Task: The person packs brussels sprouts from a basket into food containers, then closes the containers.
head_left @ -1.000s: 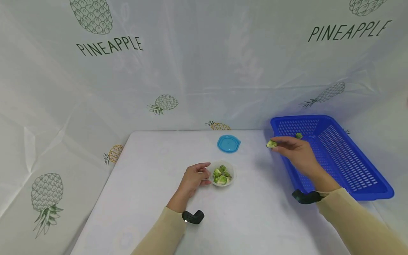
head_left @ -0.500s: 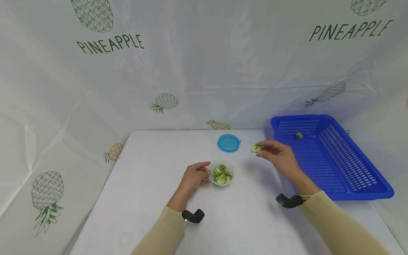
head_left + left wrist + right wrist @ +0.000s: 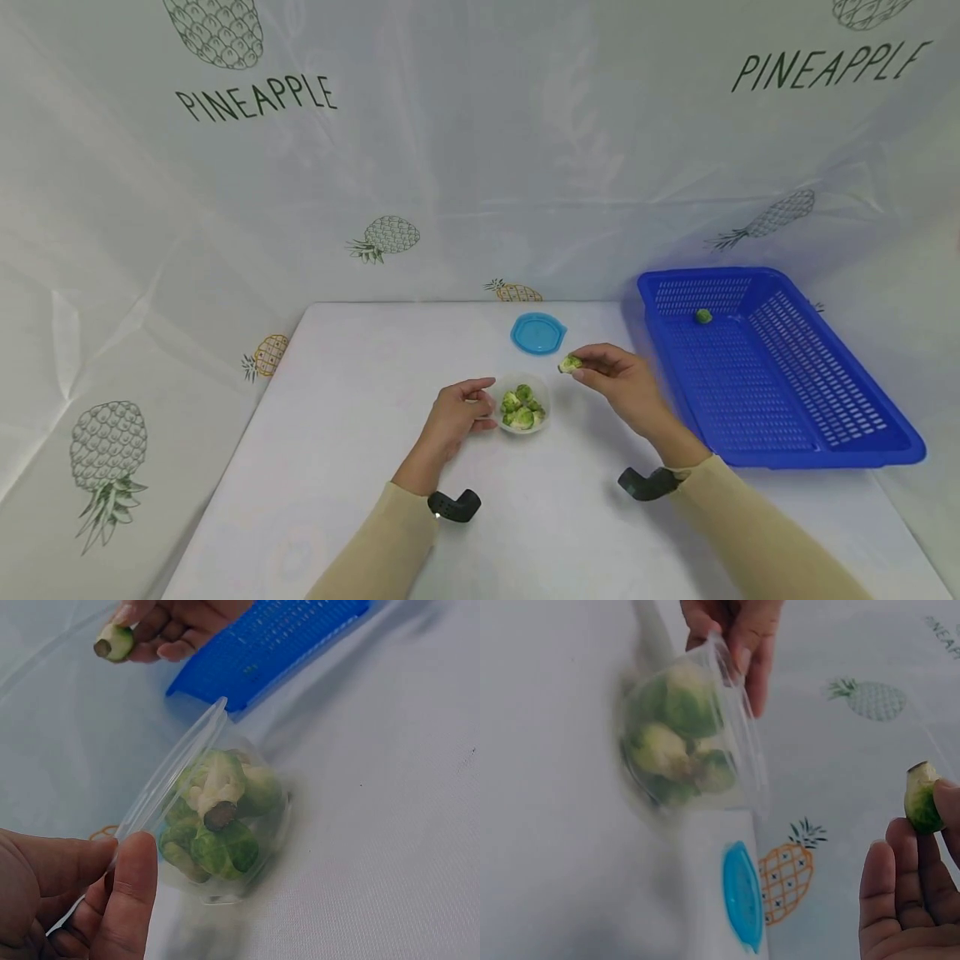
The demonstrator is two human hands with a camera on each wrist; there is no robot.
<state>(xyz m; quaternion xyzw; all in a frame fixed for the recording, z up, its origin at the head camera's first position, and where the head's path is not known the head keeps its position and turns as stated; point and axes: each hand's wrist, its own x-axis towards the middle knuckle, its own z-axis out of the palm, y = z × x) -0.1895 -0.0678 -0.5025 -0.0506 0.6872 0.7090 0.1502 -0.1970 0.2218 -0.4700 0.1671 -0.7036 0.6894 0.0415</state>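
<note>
My left hand pinches the near-left rim of a clear plastic tub on the table, its thumb and fingers on either side of the rim in the left wrist view. Several Brussels sprouts lie inside, green with pale cut stems. Up and to the right of the tub, my right hand holds a single Brussels sprout between thumb and fingertips, above the table. Behind the tub lies a blue lid, flat on the table.
At the right stands a blue slotted basket, with one Brussels sprout near its far left corner. A white sheet printed with pineapples hangs behind the white table and along its sides.
My right hand has moved left from over the basket's edge with the Brussels sprout, coming close to the tub. The left hand keeps its place at the rim.
</note>
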